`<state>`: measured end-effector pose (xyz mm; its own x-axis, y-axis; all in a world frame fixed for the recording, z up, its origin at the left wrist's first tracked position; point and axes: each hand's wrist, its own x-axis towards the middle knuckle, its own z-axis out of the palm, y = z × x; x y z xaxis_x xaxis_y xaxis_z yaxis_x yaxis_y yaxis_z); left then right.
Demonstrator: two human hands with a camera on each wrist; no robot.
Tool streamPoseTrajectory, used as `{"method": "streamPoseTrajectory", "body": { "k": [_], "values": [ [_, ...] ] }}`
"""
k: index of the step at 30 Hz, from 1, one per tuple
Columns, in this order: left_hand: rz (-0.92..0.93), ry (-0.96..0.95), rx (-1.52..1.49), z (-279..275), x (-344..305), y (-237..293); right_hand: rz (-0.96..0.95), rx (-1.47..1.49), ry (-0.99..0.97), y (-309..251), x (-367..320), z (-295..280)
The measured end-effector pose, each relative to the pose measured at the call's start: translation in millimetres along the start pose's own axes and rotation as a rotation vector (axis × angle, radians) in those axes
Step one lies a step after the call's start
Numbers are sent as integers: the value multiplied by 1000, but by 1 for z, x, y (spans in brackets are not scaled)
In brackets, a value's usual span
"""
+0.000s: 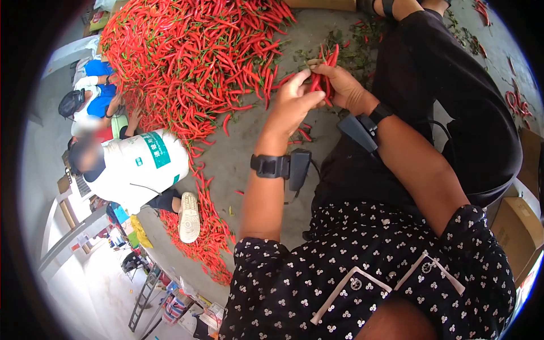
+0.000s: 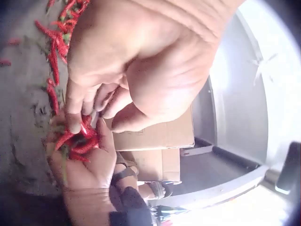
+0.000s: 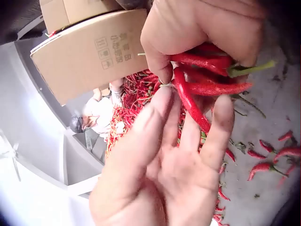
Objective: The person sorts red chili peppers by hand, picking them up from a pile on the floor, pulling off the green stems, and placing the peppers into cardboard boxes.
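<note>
In the head view my right hand (image 1: 347,89) grips a small bunch of red chili peppers (image 1: 317,82), several with green stems. My left hand (image 1: 289,107) meets it from the left. Close up in the right wrist view, the right hand (image 3: 202,28) curls round the chili peppers (image 3: 193,101). There the left hand (image 3: 164,174) has its thumb and a finger at a thin stem, pinching it beside the right thumb. Its other fingers spread under the peppers. In the left wrist view the left hand (image 2: 150,66) reaches over the peppers (image 2: 84,141) in the right palm (image 2: 89,169).
A large heap of red chili peppers (image 1: 198,62) covers the floor ahead and to the left. Two people sit beside it, one in a white top (image 1: 136,164). Loose leaves (image 1: 362,39) lie near my legs. Cardboard boxes (image 1: 515,232) stand on the right.
</note>
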<state>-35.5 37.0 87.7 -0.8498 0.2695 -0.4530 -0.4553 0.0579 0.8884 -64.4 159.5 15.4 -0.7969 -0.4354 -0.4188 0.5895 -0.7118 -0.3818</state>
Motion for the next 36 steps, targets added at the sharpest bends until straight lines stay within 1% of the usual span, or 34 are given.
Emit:
{"method": "streamPoseTrajectory", "body": {
  "k": [1, 3, 4, 5, 7, 8, 10, 12, 13, 14, 15, 17, 18, 20, 21, 23, 24, 26, 27, 29, 30, 32, 33, 35, 36],
  "values": [
    [-2, 4, 2, -5, -5, -1, 5, 77, 3, 0, 2, 0],
    [275, 93, 212, -16, -13, -3, 17, 43, -13, -1, 0, -1],
    [313, 175, 415, -25, -19, -6, 29, 56, -30, -2, -1, 0],
    [311, 173, 414, -32, -25, -10, 41, 71, -45, -3, -3, 0],
    [211, 317, 861, -43, -35, -22, 44, 76, -49, -8, -6, 1],
    [213, 317, 860, -44, -39, -32, 47, 79, -58, -11, -7, 1],
    [327, 64, 1478, -39, -48, -55, 55, 96, -55, -9, -3, -3],
    [312, 59, 1485, -27, -54, -74, 66, 111, -51, -7, -1, -4],
    [296, 53, 1491, -24, -56, -79, 49, 97, -16, -6, -2, -3],
    [337, 61, 1505, -24, -58, -83, 32, 83, 19, -5, -2, -2],
    [336, 63, 1502, -25, -60, -85, 34, 80, 20, -4, -2, -4],
    [247, 58, 1468, -27, -63, -86, 69, 39, -21, -5, 0, -7],
    [246, 61, 1467, -33, -62, -91, 71, 36, -23, -4, 1, -6],
    [261, 390, 1134, -50, -59, -98, 55, -6, 17, -2, 0, -7],
    [259, 389, 1132, -55, -57, -96, 56, -6, 19, -2, 1, -7],
    [19, 721, 861, -65, -54, -94, 58, -83, 45, 0, 2, -6],
    [21, 725, 860, -66, -52, -95, 59, -86, 42, 1, 1, -5],
    [-7, 749, 1016, -67, -45, -98, 122, -160, 78, 2, -2, -5],
    [-2, 748, 1013, -68, -41, -99, 117, -164, 79, 1, -4, -4],
    [27, 656, 1089, -71, -36, -102, 166, -193, 18, 1, -6, -3],
    [33, 660, 1089, -68, -34, -97, 162, -196, 14, 2, -7, -1],
    [-21, 643, 739, -53, -29, -74, 211, -190, -3, 4, -9, 2],
    [-17, 639, 737, -44, -26, -63, 206, -192, 1, 6, -7, 1],
    [89, 497, 421, -27, -20, -44, 256, -236, -2, 10, -5, 1],
    [127, 450, 446, -22, -15, -42, 265, -232, -38, 9, -7, 2]
  ]
}}
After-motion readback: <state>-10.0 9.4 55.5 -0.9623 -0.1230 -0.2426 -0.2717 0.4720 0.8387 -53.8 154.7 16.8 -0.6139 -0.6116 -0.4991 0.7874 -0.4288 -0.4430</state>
